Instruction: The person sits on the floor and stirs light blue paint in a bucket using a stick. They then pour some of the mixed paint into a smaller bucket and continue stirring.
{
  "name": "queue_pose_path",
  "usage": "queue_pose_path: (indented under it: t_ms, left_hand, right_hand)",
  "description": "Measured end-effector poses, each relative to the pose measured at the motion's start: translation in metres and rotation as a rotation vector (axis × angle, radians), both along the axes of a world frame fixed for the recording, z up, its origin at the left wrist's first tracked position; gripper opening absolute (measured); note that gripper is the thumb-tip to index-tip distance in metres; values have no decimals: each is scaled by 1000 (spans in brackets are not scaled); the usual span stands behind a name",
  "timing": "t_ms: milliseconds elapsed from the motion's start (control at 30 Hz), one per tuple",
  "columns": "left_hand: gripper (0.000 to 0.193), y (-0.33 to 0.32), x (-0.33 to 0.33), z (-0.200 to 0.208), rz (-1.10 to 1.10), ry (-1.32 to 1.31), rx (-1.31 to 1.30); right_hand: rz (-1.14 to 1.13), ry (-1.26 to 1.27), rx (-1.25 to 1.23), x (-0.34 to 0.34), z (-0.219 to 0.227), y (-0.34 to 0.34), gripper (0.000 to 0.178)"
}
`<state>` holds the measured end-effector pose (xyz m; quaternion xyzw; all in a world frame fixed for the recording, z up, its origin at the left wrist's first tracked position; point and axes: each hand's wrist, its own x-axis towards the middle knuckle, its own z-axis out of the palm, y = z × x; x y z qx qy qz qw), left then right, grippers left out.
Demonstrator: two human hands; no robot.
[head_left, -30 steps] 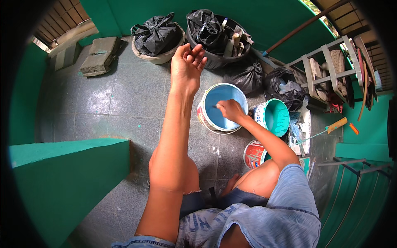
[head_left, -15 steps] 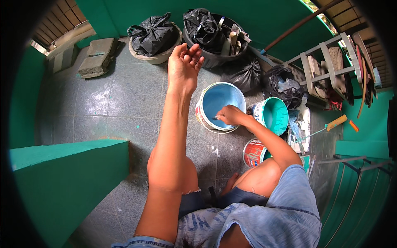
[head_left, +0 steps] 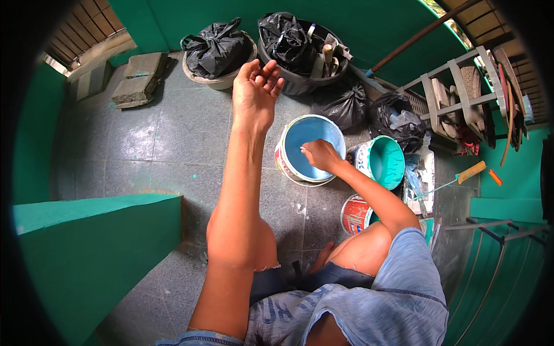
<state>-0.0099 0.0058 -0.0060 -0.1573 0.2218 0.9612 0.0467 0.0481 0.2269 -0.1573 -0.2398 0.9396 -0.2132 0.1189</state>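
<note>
My right hand [head_left: 322,155] is inside the mouth of a white bucket [head_left: 281,164] that holds light blue paint [head_left: 306,130]. Its fingers are closed, and a tiny pale bit shows at the fingertips; what they grip is too small to make out. My left hand [head_left: 255,95] is raised, palm up, with loosely bent fingers apart and nothing in them. Right of the blue bucket lies a tipped bucket coated inside with turquoise paint [head_left: 388,164]. Nearer my knee is a red-and-white bucket [head_left: 355,213], partly hidden by my arm and leg.
Black bags fill a pale tub [head_left: 216,82] and a dark tub [head_left: 297,86] by the green wall. More black bags [head_left: 398,121] stand beside a grey rack [head_left: 456,95] of shoes. An orange-handled paint roller [head_left: 470,172] is at right. A green ledge [head_left: 98,216] juts in at left.
My right hand has lifted slightly inside the blue paint bucket, its fingertips rising from lower in the bucket. My left hand has stayed nearly in place. The view has shifted slightly.
</note>
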Motion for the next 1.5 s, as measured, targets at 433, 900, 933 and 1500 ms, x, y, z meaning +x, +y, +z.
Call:
queue_pose_path:
  t_ms: [433,900,933,1500]
  left_hand:
    - [19,2,-1,0,-7,-2,-4]
    - [15,3,1,2,2,0,-15]
    - [16,3,1,2,-3,-5,-11]
    - [15,5,1,2,-11,-15,-4]
  right_hand:
    - [-78,137,47,-6,-4,13,15]
    - [-107,154,204,-9,6,18,12]
    - [-56,105,131,-9,4,12,13]
    - [28,47,96,-5,4,9,14]
